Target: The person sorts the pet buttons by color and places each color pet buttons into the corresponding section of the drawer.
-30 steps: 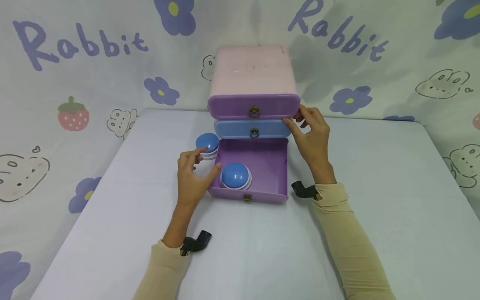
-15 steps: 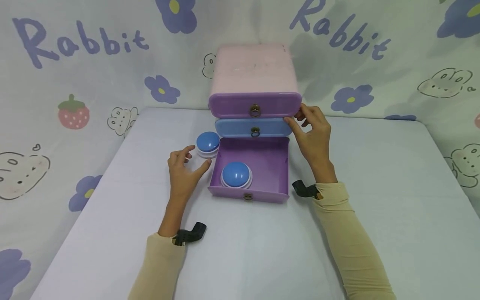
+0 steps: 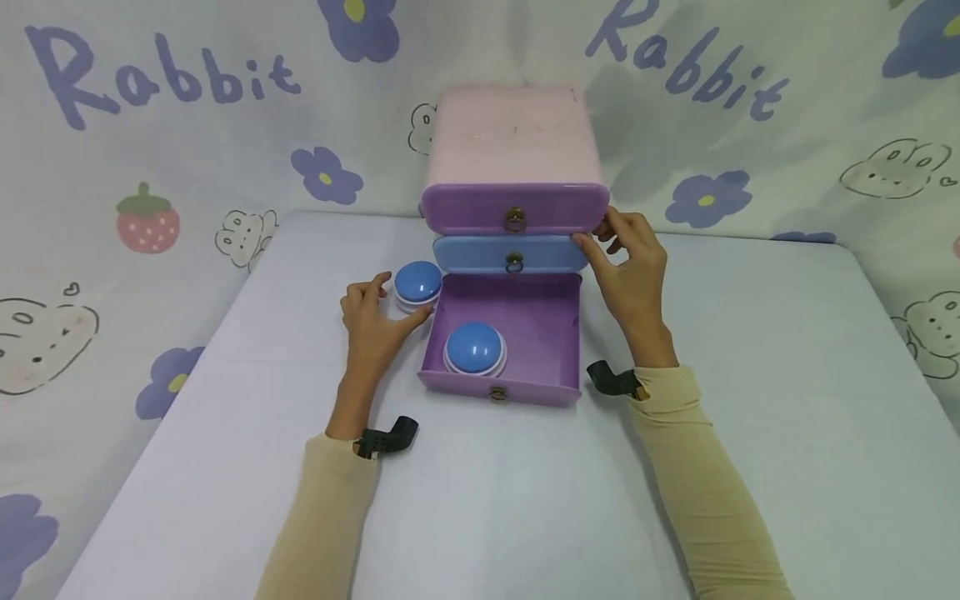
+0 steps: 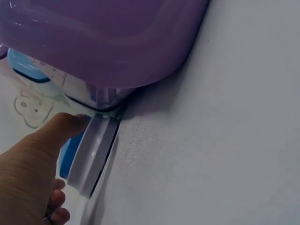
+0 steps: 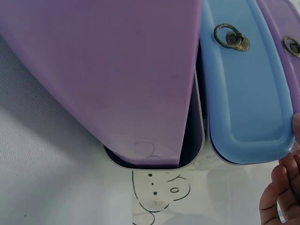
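A round button with a blue dome and white base [image 3: 417, 283] stands on the table, left of the pulled-out purple drawer [image 3: 540, 333]. My left hand [image 3: 371, 321] is spread around it: the thumb touches its near right edge, and the index finger stands just off its left side. The left wrist view shows the thumb [image 4: 70, 123] at the blue dome. A second blue-domed button [image 3: 475, 348] sits inside the drawer's left part. My right hand [image 3: 633, 279] grips the right side of the pink drawer cabinet [image 3: 513, 137], thumb on the edge of the blue drawer [image 3: 472, 254].
The top purple drawer [image 3: 465, 208] and the blue middle one are pushed in, each with a brass ring pull. White cloth covers the table [image 3: 750, 375]. A printed curtain [image 3: 795, 83] hangs close behind the cabinet.
My left hand first drew back left from the button, then moved forward again, bringing its thumb to the button's near right edge. The right hand keeps its place on the cabinet.
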### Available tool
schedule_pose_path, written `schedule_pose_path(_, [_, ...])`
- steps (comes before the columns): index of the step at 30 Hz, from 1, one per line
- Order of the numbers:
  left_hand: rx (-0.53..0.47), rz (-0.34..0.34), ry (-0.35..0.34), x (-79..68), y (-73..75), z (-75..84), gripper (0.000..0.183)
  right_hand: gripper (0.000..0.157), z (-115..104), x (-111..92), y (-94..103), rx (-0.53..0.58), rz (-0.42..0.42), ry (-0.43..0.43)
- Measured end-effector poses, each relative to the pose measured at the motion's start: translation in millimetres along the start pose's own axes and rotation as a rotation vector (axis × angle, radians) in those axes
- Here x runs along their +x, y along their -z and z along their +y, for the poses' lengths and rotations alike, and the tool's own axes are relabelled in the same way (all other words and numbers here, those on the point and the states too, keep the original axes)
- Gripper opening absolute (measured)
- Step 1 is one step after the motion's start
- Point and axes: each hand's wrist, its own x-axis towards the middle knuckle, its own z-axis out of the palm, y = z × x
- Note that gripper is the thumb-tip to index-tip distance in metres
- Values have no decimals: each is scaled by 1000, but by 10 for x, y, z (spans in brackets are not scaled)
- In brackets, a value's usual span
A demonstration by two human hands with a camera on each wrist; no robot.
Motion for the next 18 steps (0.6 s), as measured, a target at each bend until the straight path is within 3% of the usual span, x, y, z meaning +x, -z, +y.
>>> schedule_pose_path(10, [46, -19, -6, 145, -97, 8, 80, 43, -201, 13, -9, 14, 28, -19])
schedule_pose_path(18, [63, 25, -40, 185, -136, -15, 71, 46, -36, 1, 5, 29, 2, -50])
